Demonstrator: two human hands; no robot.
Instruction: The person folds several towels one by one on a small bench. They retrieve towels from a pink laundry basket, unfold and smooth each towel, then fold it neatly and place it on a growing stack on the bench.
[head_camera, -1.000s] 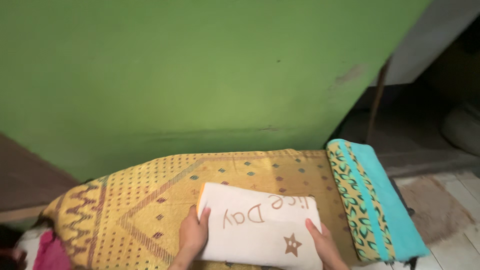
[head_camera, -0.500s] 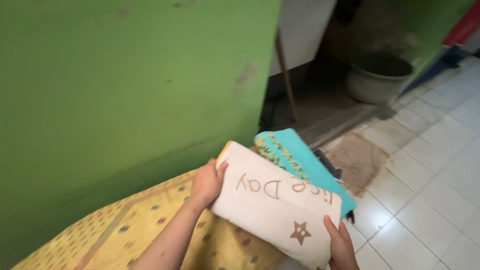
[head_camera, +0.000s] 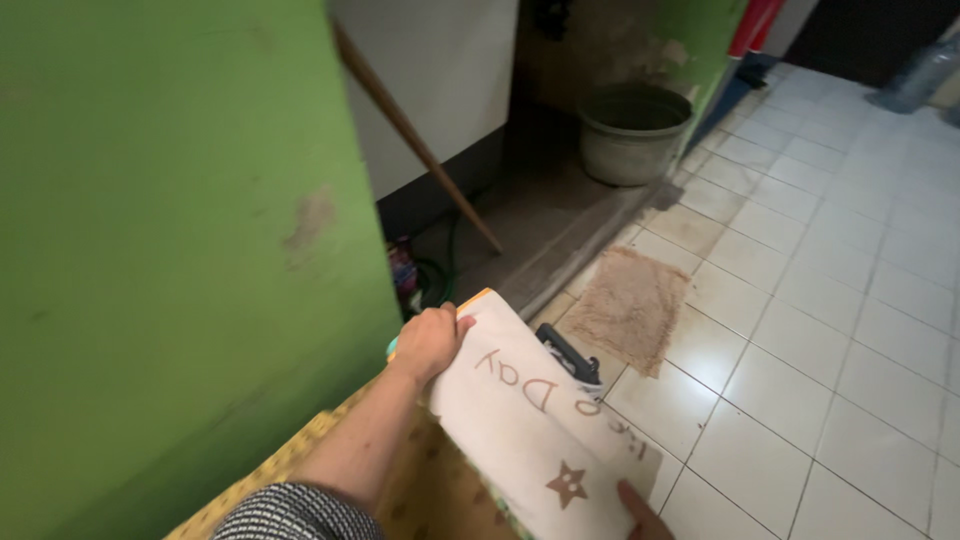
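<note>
Lifted off the yellow patterned cloth (head_camera: 300, 460) since a second ago, the folded white towel (head_camera: 520, 420) now hangs over the tiled floor (head_camera: 820, 330). Your left hand (head_camera: 430, 342) grips its top edge; your right hand (head_camera: 640, 500) pinches its lower corner, fingers mostly hidden.

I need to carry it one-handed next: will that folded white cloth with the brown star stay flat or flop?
The folded white cloth probably flops: it sags between the left hand and right hand. It likely weighs little, pinched only at its edges.
</note>
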